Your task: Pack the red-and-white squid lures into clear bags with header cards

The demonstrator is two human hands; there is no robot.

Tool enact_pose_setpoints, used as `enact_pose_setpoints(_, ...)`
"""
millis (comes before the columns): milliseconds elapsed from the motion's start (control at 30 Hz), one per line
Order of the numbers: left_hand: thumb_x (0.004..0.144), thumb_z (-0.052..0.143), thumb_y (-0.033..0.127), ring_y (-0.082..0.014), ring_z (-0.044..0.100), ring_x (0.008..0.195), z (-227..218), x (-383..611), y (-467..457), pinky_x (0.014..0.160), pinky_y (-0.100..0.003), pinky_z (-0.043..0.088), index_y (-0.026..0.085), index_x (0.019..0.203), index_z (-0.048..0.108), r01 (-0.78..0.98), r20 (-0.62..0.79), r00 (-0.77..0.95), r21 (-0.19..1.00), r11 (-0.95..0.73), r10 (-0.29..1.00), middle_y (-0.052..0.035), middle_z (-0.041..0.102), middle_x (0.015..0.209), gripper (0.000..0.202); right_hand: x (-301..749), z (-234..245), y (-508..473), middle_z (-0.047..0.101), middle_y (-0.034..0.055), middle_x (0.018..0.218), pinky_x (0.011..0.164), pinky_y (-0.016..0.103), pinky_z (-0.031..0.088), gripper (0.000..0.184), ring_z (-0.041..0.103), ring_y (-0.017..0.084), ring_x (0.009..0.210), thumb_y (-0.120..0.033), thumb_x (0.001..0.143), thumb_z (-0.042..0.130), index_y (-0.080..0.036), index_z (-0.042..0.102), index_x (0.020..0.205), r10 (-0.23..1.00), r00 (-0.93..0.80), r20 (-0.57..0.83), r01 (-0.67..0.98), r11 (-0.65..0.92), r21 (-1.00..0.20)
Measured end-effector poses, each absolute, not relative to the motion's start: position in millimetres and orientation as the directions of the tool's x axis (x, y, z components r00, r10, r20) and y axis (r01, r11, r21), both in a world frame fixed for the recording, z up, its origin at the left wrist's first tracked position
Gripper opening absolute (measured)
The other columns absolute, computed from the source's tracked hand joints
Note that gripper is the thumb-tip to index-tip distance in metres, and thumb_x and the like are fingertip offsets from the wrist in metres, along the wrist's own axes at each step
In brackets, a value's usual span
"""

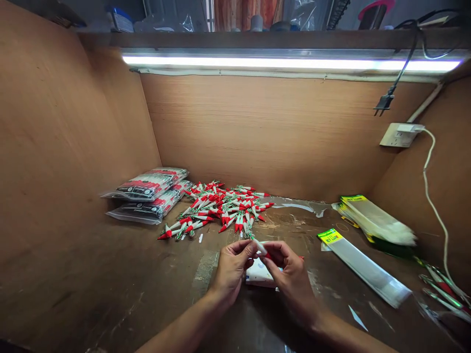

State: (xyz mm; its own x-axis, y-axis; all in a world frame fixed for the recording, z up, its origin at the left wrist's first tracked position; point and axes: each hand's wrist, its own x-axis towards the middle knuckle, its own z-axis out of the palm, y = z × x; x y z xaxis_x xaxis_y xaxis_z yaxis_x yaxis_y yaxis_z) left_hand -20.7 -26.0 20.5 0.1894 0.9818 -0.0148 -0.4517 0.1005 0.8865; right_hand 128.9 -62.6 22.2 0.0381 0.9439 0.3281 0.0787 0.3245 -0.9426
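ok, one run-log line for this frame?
left hand: pinching red-white piece | right hand: same piece | pile: behind hands | filled bags: left | empty sleeves: right

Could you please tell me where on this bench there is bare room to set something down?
Bare bench lies left of the left hand, in front of the stacked packets. Another patch lies between the lure pile and the empty bags. The right edge is crowded; both hands hold one lure.

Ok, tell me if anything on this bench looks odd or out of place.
A power plug dangles unplugged above the wall socket. The red-and-white lures lie in a loose heap, and clear scraps litter the bench. Nothing looks damaged.
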Motion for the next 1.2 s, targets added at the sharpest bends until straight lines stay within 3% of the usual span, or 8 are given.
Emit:
enact_pose_setpoints(300, 0.084, 0.074, 0.039, -0.0149, 0.062, 0.072, 21, -24, -25, 0.068, -0.024, 0.048, 0.013, 0.088, 0.075, -0.383, 0.135, 0.178, 0.922, -0.058, 0.975, -0.0057, 0.070, 0.079, 0.026, 123, 28, -66, 0.073, 0.0071, 0.101, 0.075, 0.034, 0.057, 0.030, 0.071, 0.022, 0.083, -0.044, 0.088, 0.070, -0.021, 0.065, 0.108, 0.986, -0.039, 0.161, -0.116, 0.156, -0.981)
enact_pose_setpoints(600, 0.079, 0.079, 0.042, -0.0119, 0.060, 0.069, 21, -22, -25, 0.064, -0.023, 0.048, 0.016, 0.088, 0.070, -0.435, 0.086, 0.217, 0.900, 0.017, 0.972, -0.0017, 0.066, 0.082, 0.029, 127, 26, -62, 0.074, 0.0054, 0.092, 0.064, 0.030, 0.057, 0.038, 0.070, 0.018, 0.072, -0.051, 0.084, 0.071, -0.022, 0.065, 0.108, 0.996, -0.038, 0.084, -0.168, 0.076, -0.983)
enact_pose_setpoints(700, 0.076, 0.081, 0.043, -0.0121, 0.061, 0.069, 22, -22, -25, 0.064, -0.022, 0.046, 0.017, 0.093, 0.072, -0.412, 0.063, 0.208, 0.910, 0.029, 0.976, -0.0029, 0.068, 0.084, 0.033, 126, 24, -63, 0.074, 0.0043, 0.087, 0.065, 0.030, 0.057, 0.035, 0.068, 0.018, 0.071, -0.048, 0.083, 0.073, -0.022, 0.065, 0.104, 0.991, -0.034, 0.126, -0.133, 0.120, -0.984)
enact_pose_setpoints(867, 0.078, 0.079, 0.044, -0.0121, 0.058, 0.066, 25, -22, -26, 0.064, -0.022, 0.045, 0.015, 0.086, 0.073, -0.385, 0.085, 0.230, 0.923, 0.010, 0.970, -0.0029, 0.068, 0.077, 0.031, 123, 24, -63, 0.073, 0.0054, 0.093, 0.072, 0.032, 0.056, 0.030, 0.068, 0.018, 0.077, -0.045, 0.086, 0.070, -0.020, 0.066, 0.103, 0.982, -0.073, 0.174, -0.104, 0.167, -0.981)
enact_pose_setpoints(967, 0.078, 0.079, 0.044, -0.0116, 0.057, 0.065, 28, -25, -23, 0.063, -0.021, 0.044, 0.017, 0.084, 0.071, -0.394, 0.073, 0.197, 0.919, 0.011, 0.978, -0.0013, 0.068, 0.076, 0.030, 134, 37, -52, 0.073, 0.0056, 0.096, 0.076, 0.030, 0.055, 0.032, 0.068, 0.019, 0.085, -0.044, 0.082, 0.075, -0.020, 0.071, 0.103, 0.961, -0.137, 0.240, 0.004, 0.243, -0.970)
enact_pose_setpoints(1033, 0.077, 0.079, 0.044, -0.0110, 0.057, 0.065, 31, -29, -19, 0.062, -0.020, 0.043, 0.017, 0.083, 0.070, -0.404, 0.040, 0.193, 0.914, 0.042, 0.980, -0.0006, 0.067, 0.076, 0.029, 154, 56, -41, 0.074, 0.0063, 0.091, 0.069, 0.027, 0.054, 0.033, 0.067, 0.018, 0.081, -0.047, 0.080, 0.075, -0.019, 0.074, 0.098, 0.952, -0.185, 0.245, 0.077, 0.263, -0.962)
enact_pose_setpoints(1133, 0.076, 0.080, 0.042, -0.0098, 0.058, 0.065, 34, -37, -13, 0.061, -0.018, 0.041, 0.018, 0.084, 0.068, -0.434, -0.024, 0.215, 0.893, 0.118, 0.976, 0.0007, 0.068, 0.077, 0.028, 199, 95, -30, 0.076, 0.0092, 0.087, 0.050, 0.021, 0.047, 0.046, 0.065, 0.013, 0.063, -0.058, 0.089, 0.055, -0.018, 0.077, 0.091, 0.944, -0.107, 0.312, 0.116, 0.324, -0.939)
enact_pose_setpoints(1200, 0.076, 0.081, 0.042, -0.0085, 0.058, 0.065, 36, -39, -12, 0.060, -0.017, 0.040, 0.018, 0.085, 0.068, -0.450, -0.043, 0.216, 0.882, 0.139, 0.975, 0.0014, 0.068, 0.078, 0.028, 227, 119, -33, 0.075, 0.0119, 0.105, 0.050, 0.022, 0.042, 0.060, 0.068, 0.012, 0.068, -0.059, 0.094, 0.037, -0.015, 0.077, 0.085, 0.843, 0.053, 0.535, 0.270, 0.504, -0.820)
